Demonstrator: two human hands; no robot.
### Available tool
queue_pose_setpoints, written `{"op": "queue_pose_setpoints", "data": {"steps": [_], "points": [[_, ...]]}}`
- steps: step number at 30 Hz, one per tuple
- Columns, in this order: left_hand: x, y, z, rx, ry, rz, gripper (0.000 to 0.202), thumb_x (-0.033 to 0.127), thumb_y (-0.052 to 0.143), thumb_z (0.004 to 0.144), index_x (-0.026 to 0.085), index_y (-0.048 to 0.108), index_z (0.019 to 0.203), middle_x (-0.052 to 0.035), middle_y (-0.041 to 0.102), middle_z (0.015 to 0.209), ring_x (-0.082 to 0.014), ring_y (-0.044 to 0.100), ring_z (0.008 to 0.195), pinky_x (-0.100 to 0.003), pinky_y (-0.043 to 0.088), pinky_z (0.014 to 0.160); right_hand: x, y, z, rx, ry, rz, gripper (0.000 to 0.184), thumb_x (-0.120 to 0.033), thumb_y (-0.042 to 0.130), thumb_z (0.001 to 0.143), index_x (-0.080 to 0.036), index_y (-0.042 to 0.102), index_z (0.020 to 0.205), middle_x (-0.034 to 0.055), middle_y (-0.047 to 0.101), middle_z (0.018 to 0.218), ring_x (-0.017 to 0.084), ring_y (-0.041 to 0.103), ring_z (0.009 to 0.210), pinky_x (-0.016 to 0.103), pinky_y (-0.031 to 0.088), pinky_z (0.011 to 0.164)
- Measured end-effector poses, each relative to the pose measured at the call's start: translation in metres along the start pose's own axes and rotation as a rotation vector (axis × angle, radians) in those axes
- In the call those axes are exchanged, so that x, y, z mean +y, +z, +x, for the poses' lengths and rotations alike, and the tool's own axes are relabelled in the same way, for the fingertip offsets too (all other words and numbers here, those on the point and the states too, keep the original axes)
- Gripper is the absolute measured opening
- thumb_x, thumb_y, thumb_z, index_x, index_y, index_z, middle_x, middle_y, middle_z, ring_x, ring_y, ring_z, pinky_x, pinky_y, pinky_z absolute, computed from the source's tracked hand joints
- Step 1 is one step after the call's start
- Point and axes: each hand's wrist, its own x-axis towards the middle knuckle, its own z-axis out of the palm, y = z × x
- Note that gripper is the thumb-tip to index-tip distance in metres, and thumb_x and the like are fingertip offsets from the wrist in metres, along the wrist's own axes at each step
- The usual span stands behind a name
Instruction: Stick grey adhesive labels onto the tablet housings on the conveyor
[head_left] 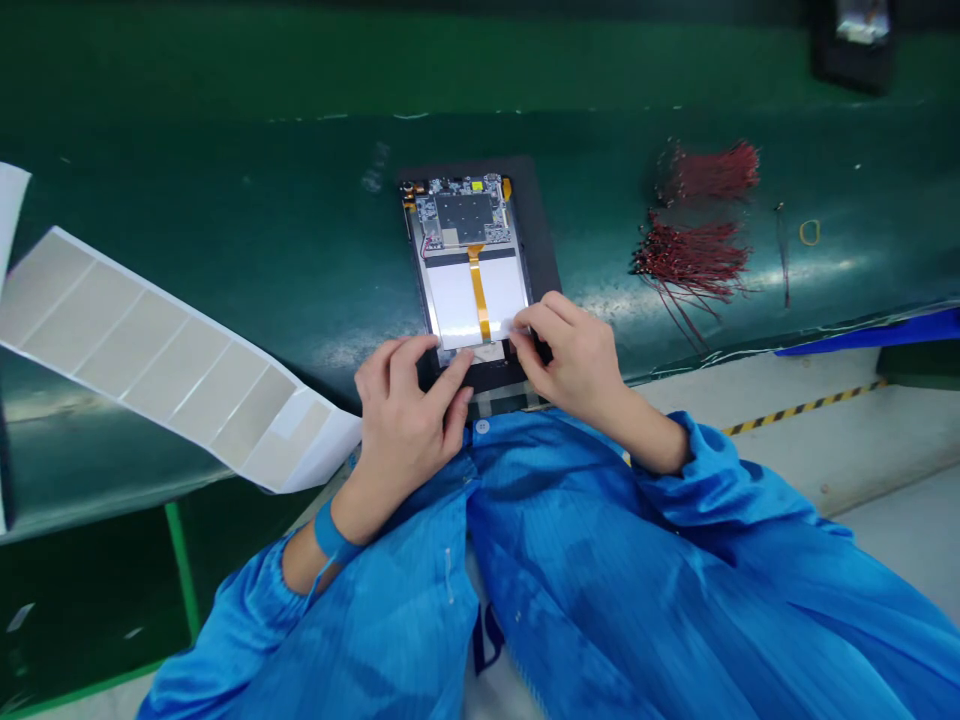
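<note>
An opened tablet lies on a black pad, its circuit board at the far end and an orange ribbon cable running down over a pale battery area. My left hand rests at the tablet's lower left, fingers apart, the index fingertip touching near a light strip along the bottom edge. At the lower right corner, my right hand has thumb and index finger pinched together. Whatever sits between those fingertips is too small to make out.
A sheet of grey rectangular stickers slopes across the left of the green table. Two bundles of dark red wires, a single wire and a yellow rubber band lie right. Another dark device sits far right.
</note>
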Motion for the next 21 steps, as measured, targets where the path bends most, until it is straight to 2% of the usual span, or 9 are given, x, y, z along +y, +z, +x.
{"op": "queue_pose_setpoints", "data": {"steps": [2, 4, 7, 10, 13, 16, 21], "points": [[0.005, 0.004, 0.005, -0.031, 0.036, 0.011, 0.043, 0.033, 0.066, 0.100, 0.023, 0.071, 0.142, -0.0199, 0.055, 0.148, -0.0409, 0.046, 0.136, -0.057, 0.041, 0.109, 0.009, 0.005, -0.008, 0.095, -0.150, 0.033, 0.025, -0.021, 0.050, 0.103, -0.020, 0.075, 0.107, 0.0096, 0.066, 0.100, 0.022, 0.058, 0.090, 0.035, 0.044, 0.078], [0.006, 0.008, 0.009, -0.055, 0.070, 0.024, 0.043, 0.037, 0.065, 0.102, 0.023, 0.069, 0.143, -0.0198, 0.055, 0.152, -0.0407, 0.046, 0.138, -0.057, 0.040, 0.110, 0.017, 0.011, -0.016, 0.121, -0.260, 0.032, 0.032, -0.017, 0.051, 0.100, -0.023, 0.077, 0.118, 0.0114, 0.066, 0.112, 0.025, 0.057, 0.102, 0.040, 0.047, 0.087], [-0.003, 0.004, 0.005, -0.074, 0.083, 0.040, 0.046, 0.040, 0.065, 0.103, 0.027, 0.067, 0.148, -0.0196, 0.053, 0.156, -0.0419, 0.045, 0.141, -0.059, 0.038, 0.112, 0.025, 0.017, -0.027, 0.077, -0.288, -0.057, 0.043, -0.017, 0.054, 0.098, -0.029, 0.073, 0.134, 0.0129, 0.064, 0.134, 0.031, 0.054, 0.118, 0.048, 0.044, 0.096], [-0.015, -0.006, -0.006, -0.065, 0.064, 0.067, 0.052, 0.037, 0.070, 0.100, 0.030, 0.064, 0.152, -0.0201, 0.051, 0.158, -0.0446, 0.044, 0.144, -0.062, 0.038, 0.113, 0.029, 0.016, -0.033, 0.024, -0.274, -0.146, 0.047, -0.022, 0.057, 0.099, -0.032, 0.069, 0.144, 0.0132, 0.062, 0.142, 0.033, 0.051, 0.122, 0.050, 0.041, 0.096], [-0.017, -0.011, -0.012, -0.044, 0.088, 0.101, 0.056, 0.033, 0.074, 0.098, 0.028, 0.063, 0.153, -0.0210, 0.052, 0.157, -0.0441, 0.046, 0.143, -0.061, 0.040, 0.113, 0.029, 0.015, -0.035, 0.017, -0.303, -0.156, 0.047, -0.028, 0.059, 0.101, -0.035, 0.066, 0.148, 0.0120, 0.060, 0.148, 0.034, 0.050, 0.125, 0.049, 0.040, 0.098], [-0.015, -0.009, -0.015, -0.013, 0.156, 0.129, 0.057, 0.027, 0.075, 0.097, 0.030, 0.062, 0.153, -0.0183, 0.059, 0.153, -0.0393, 0.050, 0.140, -0.056, 0.041, 0.113, 0.032, 0.015, -0.036, 0.023, -0.389, -0.158, 0.044, -0.031, 0.059, 0.104, -0.035, 0.066, 0.147, 0.0111, 0.061, 0.150, 0.032, 0.050, 0.127, 0.047, 0.039, 0.097], [-0.020, -0.009, -0.020, -0.021, 0.152, 0.153, 0.055, 0.018, 0.073, 0.097, 0.034, 0.064, 0.149, -0.0162, 0.064, 0.148, -0.0376, 0.054, 0.138, -0.054, 0.044, 0.108, 0.045, 0.010, -0.038, 0.083, -0.397, -0.151, 0.036, -0.041, 0.063, 0.105, -0.029, 0.072, 0.137, 0.0130, 0.069, 0.140, 0.032, 0.055, 0.124, 0.047, 0.040, 0.097]]}}
